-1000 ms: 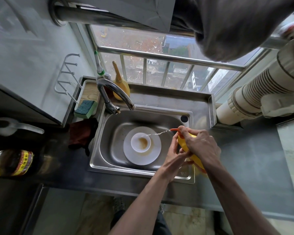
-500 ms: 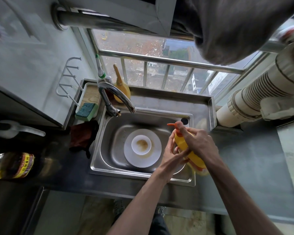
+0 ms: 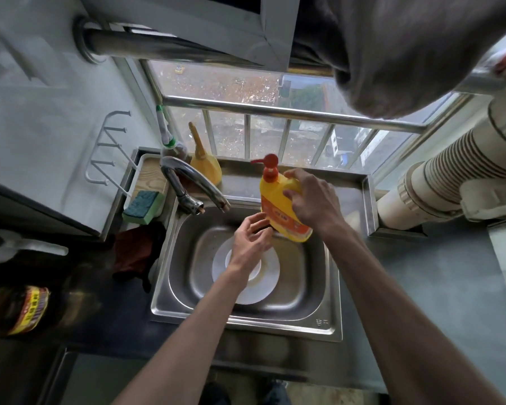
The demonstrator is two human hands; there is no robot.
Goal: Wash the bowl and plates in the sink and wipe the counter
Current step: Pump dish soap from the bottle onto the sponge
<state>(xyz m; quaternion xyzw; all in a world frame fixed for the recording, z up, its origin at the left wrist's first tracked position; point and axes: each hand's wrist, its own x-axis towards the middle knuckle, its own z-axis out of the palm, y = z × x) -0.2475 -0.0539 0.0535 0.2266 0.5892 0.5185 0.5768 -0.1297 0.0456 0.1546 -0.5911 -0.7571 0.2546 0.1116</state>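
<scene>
Two hands over the sink. Right hand (image 3: 314, 200): fingers (image 3: 291, 194) and thumb curled round the shoulder of a yellow soap bottle (image 3: 275, 200), carried nearly upright, red pump (image 3: 270, 162) on top and spout pointing away from the palm. Judged a one-handed carry with the grip high, so the heavy base hangs below. Left hand (image 3: 250, 244): nothing held, fingers (image 3: 257, 223) loosely spread, tips just beside the bottle's base, palm turned toward it, probably ready to steady it or catch a drip. Bottle label is orange with pale characters, too blurred to read. Directly beneath the left palm lies a white plate (image 3: 268, 285), flat on the sink (image 3: 246, 320) floor, brownish residue at its edge; the bowl cannot be made out under the hand. Beyond the left fingertips, the faucet (image 3: 193, 182) arches over the basin, no water seen. Further out on that side, a green sponge (image 3: 142, 207) in a tray and a dark red cloth (image 3: 135, 249) near the rim, both within reach for washing and wiping. A stamp on the sink's near corner is illegible. Farthest out, a dark bottle (image 3: 21, 309) with a yellow-red label, writing unreadable.
</scene>
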